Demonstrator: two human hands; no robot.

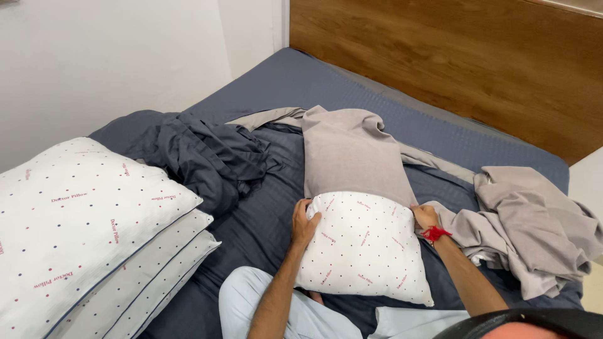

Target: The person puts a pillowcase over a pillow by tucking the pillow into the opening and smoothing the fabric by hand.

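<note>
Seen from the head camera, a white dotted pillow lies on the bed in front of the person's knees, its far end tucked inside a grey pillowcase that reaches away toward the headboard. The case is soft, matte woven cloth, slack and creased where it is unfilled; about half of the plump, square-cornered pillow shows below its open mouth.

The left hand grips the pillow's left edge at the mouth of the case, fingers curled closed on the pillow's side with the thumb across its top. The right hand, with a red thread tied at the wrist, is at the right edge of the same mouth, fingers bunched on the hem of the case where it meets the pillow.

To the left, a stack of three bare dotted pillows with dark piping rests on the bed. Beside it a dark blue sheet lies crumpled in folds. On the right sits a heap of grey cloth, loose and wrinkled. The mattress wears a blue-grey fitted sheet, and a wooden headboard of smooth brown grain stands behind.
</note>
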